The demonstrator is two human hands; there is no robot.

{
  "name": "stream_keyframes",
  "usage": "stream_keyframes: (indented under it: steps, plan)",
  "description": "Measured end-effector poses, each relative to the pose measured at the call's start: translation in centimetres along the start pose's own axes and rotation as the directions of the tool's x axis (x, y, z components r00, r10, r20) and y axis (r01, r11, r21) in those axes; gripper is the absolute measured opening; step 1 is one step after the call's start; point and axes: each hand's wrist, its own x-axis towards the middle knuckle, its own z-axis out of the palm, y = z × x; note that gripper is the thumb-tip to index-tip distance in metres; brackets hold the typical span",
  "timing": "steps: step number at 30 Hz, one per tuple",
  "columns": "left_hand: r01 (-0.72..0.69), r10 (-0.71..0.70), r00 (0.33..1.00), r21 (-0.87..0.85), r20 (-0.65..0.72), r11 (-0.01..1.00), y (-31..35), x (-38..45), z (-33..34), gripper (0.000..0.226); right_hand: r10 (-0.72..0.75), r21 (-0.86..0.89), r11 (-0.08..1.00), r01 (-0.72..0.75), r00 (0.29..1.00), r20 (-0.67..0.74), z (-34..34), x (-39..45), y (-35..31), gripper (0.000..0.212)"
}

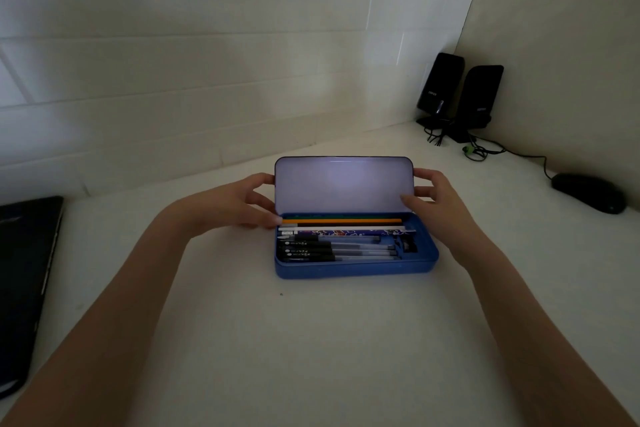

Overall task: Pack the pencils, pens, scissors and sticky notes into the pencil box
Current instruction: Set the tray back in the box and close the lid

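Sitting at the centre of the frame on a pale desk (311,340): a blue pencil box (353,268), rounded corners, shallow tray, hinged lid (343,185) raised near upright at its far edge. Inside of the lid pale lilac, bare, catching a soft glare.

Tray contents, far edge to near edge:
- a green pencil (341,216), mostly under the lid's lower edge
- an orange pencil (341,220) lying lengthwise just in front of it
- a white pen (346,228) running almost the full length
- a purple patterned piece (349,233), partly hidden; cannot tell what it is
- a row of clear-barrelled pens with black caps (308,249), caps toward the left of the frame, packed side by side
- a small dark object (408,246) at the right end, too dim to identify

Scissors and sticky notes not made out.

Left hand (239,204) at the left end of the lid: fingers (259,180) curled loosely, tips touching the lid's side edge, thumb down at the tray's back left corner. Right hand (440,198) at the right end: fingertips on the lid's side edge, thumb lying across the inner face near the lower right corner. Both grips light, fingers partly open, pinching only the lid.

Upper right of the frame: two black speakers (460,94) in the wall corner, cables trailing. Black mouse (588,192) at the right edge. Dark laptop (24,281) at the left edge.
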Motion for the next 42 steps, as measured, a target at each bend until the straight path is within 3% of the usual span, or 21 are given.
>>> stream_keyframes:
  steps: [10,19,23,29,34,38,40,42]
  plan:
    - [0.024,-0.024,1.000,-0.061,0.008,0.998,-0.6,0.6,-0.1,0.088,-0.019,-0.006,1.000,0.019,1.000,-0.012,0.0,0.3,0.2,0.045]
    - [0.011,-0.010,1.000,-0.042,0.015,0.999,-0.8,0.7,0.0,0.080,-0.033,-0.004,0.999,0.033,0.999,-0.029,-0.1,0.4,0.3,0.039]
    - [-0.004,0.004,1.000,0.010,0.027,1.000,-1.0,0.7,-0.1,0.070,0.016,0.110,0.994,-0.009,0.998,-0.068,-0.1,0.4,0.3,0.033]
    - [-0.045,0.043,0.997,0.028,0.069,0.999,-1.6,0.6,-0.6,0.058,0.163,0.317,0.941,-0.120,0.980,-0.112,-0.5,0.9,-1.1,0.043]
    - [-0.080,0.078,0.996,0.071,0.042,0.994,-1.2,0.1,-0.7,0.031,0.040,0.130,0.991,-0.029,0.996,-0.079,-0.6,0.2,-1.8,0.055]
    - [-0.128,0.122,0.972,-0.015,-0.202,0.992,0.6,0.0,0.9,0.034,-0.114,-0.027,0.993,0.113,0.992,-0.052,-0.2,-0.4,-1.7,0.047]
    - [-0.151,0.148,0.969,0.003,-0.198,0.989,1.9,0.3,2.8,0.022,-0.163,-0.075,0.984,0.159,0.986,-0.042,0.3,-0.6,-1.7,0.039]
    - [-0.139,0.160,0.976,0.147,-0.147,0.979,2.7,0.8,5.2,0.027,-0.187,-0.180,0.966,0.183,0.982,-0.006,0.9,-0.6,-1.3,0.033]
